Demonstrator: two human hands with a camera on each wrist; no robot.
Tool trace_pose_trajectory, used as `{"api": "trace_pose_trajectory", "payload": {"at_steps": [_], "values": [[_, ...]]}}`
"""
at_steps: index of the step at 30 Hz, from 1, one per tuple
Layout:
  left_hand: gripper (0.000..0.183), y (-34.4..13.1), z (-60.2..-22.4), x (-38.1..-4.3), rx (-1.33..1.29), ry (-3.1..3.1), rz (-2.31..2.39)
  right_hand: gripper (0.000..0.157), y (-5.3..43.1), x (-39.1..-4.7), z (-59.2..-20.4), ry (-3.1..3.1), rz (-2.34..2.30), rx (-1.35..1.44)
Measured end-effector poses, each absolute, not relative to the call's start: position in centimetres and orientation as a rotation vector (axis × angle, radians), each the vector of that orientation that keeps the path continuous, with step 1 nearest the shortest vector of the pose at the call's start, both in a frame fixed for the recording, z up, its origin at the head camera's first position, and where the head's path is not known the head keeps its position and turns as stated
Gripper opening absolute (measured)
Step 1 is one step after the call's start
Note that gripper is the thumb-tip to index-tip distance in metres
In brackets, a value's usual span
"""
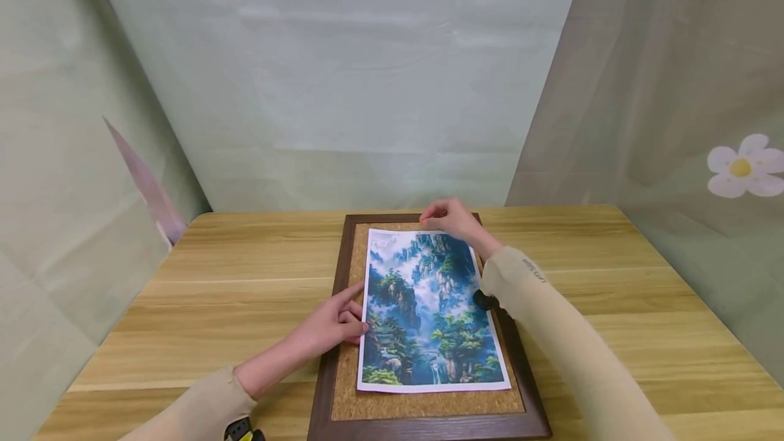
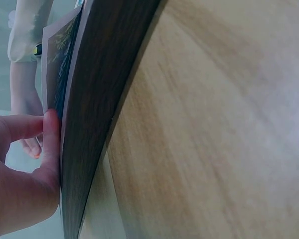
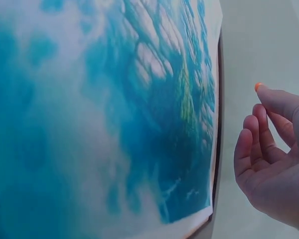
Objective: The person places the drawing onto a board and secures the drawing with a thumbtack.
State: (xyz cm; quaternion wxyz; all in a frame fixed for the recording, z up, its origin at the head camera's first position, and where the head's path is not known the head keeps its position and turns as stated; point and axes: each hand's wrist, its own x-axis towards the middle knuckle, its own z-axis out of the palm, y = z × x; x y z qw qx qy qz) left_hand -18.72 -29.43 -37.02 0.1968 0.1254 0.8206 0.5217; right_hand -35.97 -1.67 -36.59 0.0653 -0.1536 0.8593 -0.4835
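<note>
A printed landscape picture of misty cliffs and trees lies on a cork board with a dark brown wooden frame. At the board's top edge, my right hand pinches a small orange push pin between thumb and finger, close over the picture's upper margin. The fingers hide most of the pin. My left hand rests on the board's left side, its thumb on the picture's left edge and its index finger stretched toward it. In the left wrist view the picture's edge stands slightly raised.
The board lies on a wooden table. Behind the table hangs a pale green curtain, and a flower print shows on the right side. Watch-like black straps sit at both wrists.
</note>
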Motion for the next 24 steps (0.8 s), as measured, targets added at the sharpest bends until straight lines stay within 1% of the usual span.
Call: {"api": "trace_pose_trajectory", "payload": {"at_steps": [16, 24], "values": [[0.082, -29.4, -37.2, -18.6, 0.352, 2.305, 1.469, 0.013, -2.3, -36.4, -38.0, 2.605, -1.405, -0.352], [0.081, -29.3, -37.2, -18.6, 0.348, 2.292, 1.484, 0.012, -2.5, -36.4, -38.3, 2.605, -1.362, -0.365]]}}
